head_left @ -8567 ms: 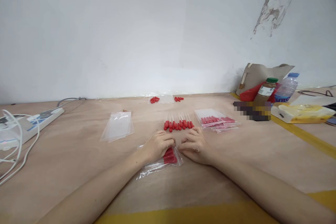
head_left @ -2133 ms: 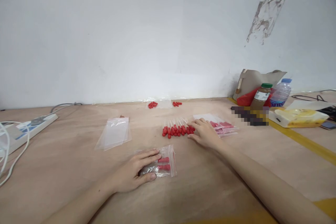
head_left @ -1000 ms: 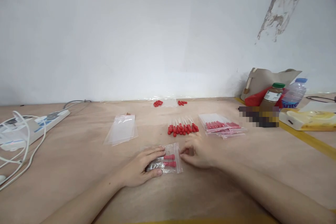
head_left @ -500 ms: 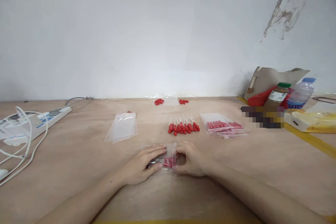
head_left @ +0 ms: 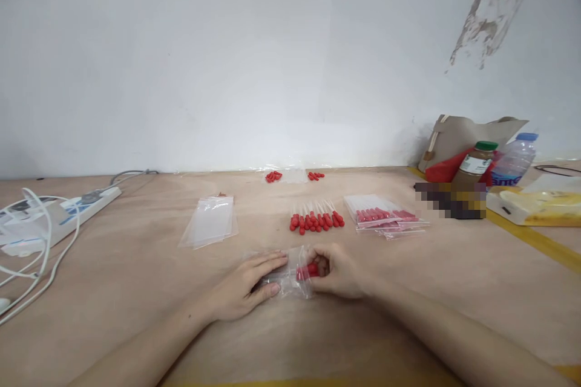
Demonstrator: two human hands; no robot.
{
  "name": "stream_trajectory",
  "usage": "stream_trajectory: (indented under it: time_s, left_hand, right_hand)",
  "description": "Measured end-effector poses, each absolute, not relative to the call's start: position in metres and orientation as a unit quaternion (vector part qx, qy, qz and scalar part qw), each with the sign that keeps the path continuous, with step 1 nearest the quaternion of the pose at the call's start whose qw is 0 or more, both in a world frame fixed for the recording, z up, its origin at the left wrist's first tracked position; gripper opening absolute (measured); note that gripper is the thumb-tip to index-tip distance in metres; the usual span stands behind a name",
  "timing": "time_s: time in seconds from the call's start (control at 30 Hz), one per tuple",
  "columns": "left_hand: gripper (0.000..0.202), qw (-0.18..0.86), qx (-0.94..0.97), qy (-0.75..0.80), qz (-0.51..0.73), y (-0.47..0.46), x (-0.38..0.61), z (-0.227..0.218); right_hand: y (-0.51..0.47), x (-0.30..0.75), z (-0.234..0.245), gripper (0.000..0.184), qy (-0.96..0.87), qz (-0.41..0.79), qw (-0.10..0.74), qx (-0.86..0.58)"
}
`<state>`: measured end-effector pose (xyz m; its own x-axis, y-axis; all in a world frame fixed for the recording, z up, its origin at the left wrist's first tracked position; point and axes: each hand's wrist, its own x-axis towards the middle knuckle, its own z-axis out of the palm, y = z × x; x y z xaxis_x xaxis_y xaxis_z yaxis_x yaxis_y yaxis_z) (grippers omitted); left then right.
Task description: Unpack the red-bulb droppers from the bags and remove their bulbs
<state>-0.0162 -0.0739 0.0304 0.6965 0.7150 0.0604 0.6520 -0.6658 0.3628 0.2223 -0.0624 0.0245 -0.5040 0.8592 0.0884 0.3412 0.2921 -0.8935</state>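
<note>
The person's left grip (head_left: pixel 247 285) lies flat, fingers spread, pressing a small clear plastic zip bag (head_left: pixel 282 279) onto the pale brown tabletop (head_left: pixel 136 281). The right grip (head_left: pixel 339 269) pinches the red rubber bulb of a thin clear dropper (head_left: pixel 307 270) at the bag's right edge; how far its stem reaches inside cannot be told. Beyond the hands lies a row of loose red-bulbed droppers (head_left: pixel 316 220). A stack of filled clear bags (head_left: pixel 385 217) lies just to its right and a pile of empty clear bags (head_left: pixel 209 222) well to its left. A white power strip (head_left: pixel 68 213) sits far left.
</note>
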Motion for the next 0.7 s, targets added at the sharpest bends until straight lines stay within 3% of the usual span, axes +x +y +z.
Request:
stream_trajectory:
  time_s: [0.17, 0.43, 0.6, 0.7]
  left_hand:
    - [0.049, 0.139, 0.907, 0.394, 0.056, -0.072, -0.029, 0.034]
    - [0.038, 0.172, 0.87, 0.459, 0.046, -0.079, -0.037, 0.06]
    - [0.033, 0.155, 0.806, 0.54, 0.185, -0.064, -0.039, 0.05]
    - [0.033, 0.13, 0.753, 0.608, 0.215, -0.052, -0.041, 0.036]
  right_hand:
    - [-0.048, 0.253, 0.028, 0.029, -0.633, 0.597, 0.325, -0.37]
    - [-0.026, 0.292, 0.046, 0.034, -0.568, 0.605, 0.392, -0.397]
    - [-0.017, 0.292, 0.072, 0.033, -0.577, 0.542, 0.462, -0.4]
    - [-0.009, 0.264, 0.074, 0.029, -0.654, 0.394, 0.51, -0.396]
